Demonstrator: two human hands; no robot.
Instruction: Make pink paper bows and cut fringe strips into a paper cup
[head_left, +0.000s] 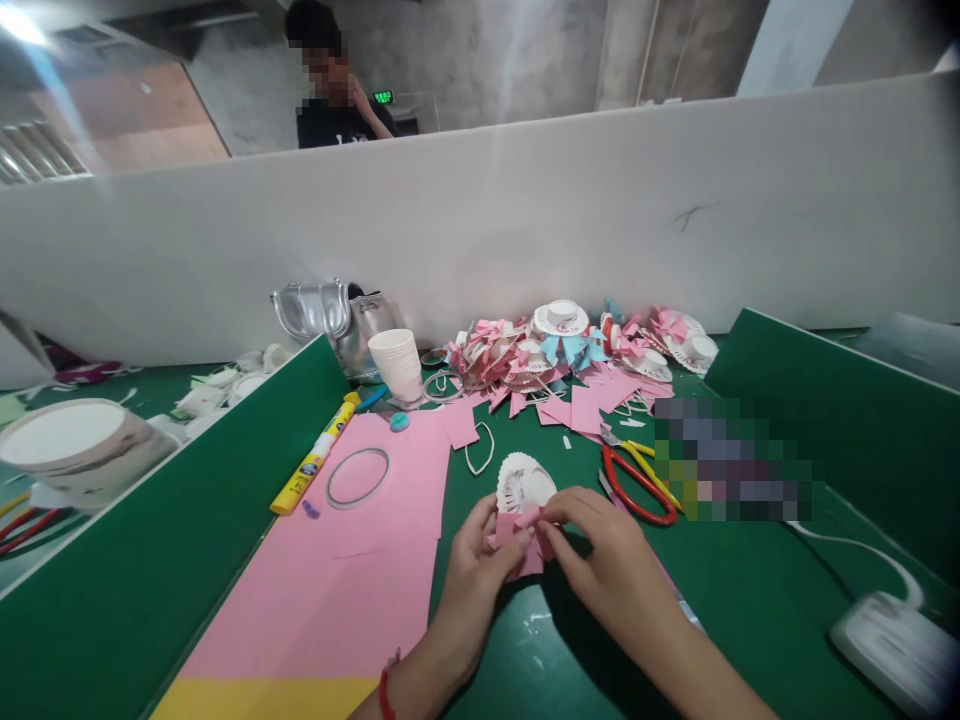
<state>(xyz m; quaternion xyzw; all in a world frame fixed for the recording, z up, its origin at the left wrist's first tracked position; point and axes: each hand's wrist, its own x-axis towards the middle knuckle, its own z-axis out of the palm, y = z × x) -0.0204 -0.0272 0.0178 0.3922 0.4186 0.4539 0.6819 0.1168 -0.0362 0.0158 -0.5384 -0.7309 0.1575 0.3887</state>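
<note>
The left hand (474, 562) is being used just right of the pink sheet (360, 590) to steady the white scalloped piece (523, 483) in a narrow pinch, apparently to prevent shifting, while the folded pink paper (531, 565) is being pinched by the right hand (606, 538).

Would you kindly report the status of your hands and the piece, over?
Left hand holding white scalloped piece. Right hand pinching its pink paper. Red-handled scissors near right hand, not blocking the piece.
</note>
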